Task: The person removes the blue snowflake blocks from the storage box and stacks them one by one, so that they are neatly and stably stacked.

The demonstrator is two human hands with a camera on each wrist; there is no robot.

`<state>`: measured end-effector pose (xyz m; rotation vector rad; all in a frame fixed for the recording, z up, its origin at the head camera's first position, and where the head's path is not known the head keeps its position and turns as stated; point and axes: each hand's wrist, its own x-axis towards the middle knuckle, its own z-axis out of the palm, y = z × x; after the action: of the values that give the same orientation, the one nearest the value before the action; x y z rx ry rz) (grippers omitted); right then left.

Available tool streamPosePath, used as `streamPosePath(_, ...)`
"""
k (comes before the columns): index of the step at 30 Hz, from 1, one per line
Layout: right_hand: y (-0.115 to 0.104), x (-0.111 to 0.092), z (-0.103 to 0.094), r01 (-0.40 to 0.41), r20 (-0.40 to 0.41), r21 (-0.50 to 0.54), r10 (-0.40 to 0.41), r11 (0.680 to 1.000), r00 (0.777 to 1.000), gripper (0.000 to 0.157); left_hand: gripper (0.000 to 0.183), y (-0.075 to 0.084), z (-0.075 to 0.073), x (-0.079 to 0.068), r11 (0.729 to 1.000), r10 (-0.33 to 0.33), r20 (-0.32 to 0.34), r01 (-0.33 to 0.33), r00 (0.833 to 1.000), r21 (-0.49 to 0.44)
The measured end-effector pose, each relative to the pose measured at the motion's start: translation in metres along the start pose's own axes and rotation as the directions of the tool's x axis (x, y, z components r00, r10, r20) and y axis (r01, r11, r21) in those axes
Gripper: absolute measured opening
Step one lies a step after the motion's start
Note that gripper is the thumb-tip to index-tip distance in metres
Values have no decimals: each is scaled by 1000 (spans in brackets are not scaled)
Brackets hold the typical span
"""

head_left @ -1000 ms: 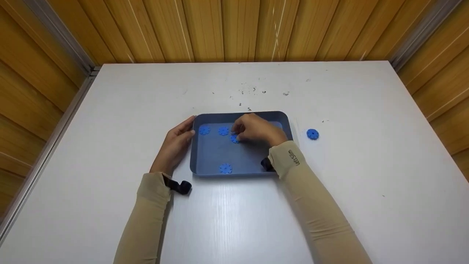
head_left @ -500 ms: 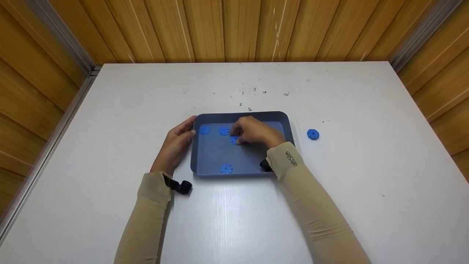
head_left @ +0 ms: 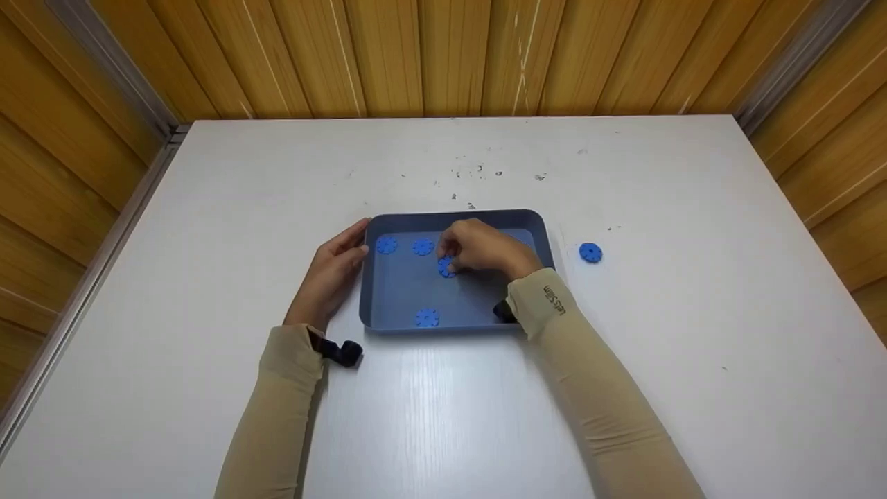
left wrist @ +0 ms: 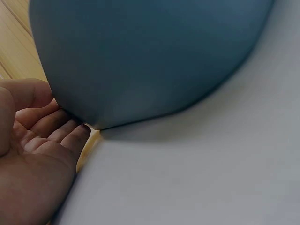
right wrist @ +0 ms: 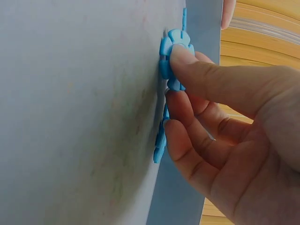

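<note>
My right hand (head_left: 481,246) reaches over the blue-grey tray (head_left: 398,287) and pinches a blue notched disc (head_left: 446,267) between thumb and fingers. In the right wrist view, this notched disc (right wrist: 169,65) stands tilted up, with the thumb over its face. Another disc (right wrist: 160,140) lies below the curled fingers there. Along the tray's far side are two flat discs, one in the left corner (head_left: 387,244) and one beside it (head_left: 423,247). A further disc (head_left: 427,318) lies by the near wall. My left hand (head_left: 332,274) touches the tray's left wall, its fingers mostly extended.
A darker blue disc (head_left: 590,252) lies on the white table (head_left: 693,298) right of the tray. Wood-patterned panels (head_left: 443,55) enclose the back and sides. A black wrist camera (head_left: 343,353) sits on the left wrist, close to the tray's near-left corner.
The pinched disc has tipped up and shifted slightly toward the near side, so more of its face shows. The right hand moved only slightly; the left hand and tray stayed put.
</note>
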<state>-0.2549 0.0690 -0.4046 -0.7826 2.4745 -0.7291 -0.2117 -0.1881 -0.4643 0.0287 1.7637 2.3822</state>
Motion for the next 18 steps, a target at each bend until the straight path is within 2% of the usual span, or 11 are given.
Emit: streamPosePath(18, 3, -12, -6, 15, -42, -25, -16, 1000, 999, 8, 57, 1, 1, 0, 1000, -4, -4, 4, 1000, 12)
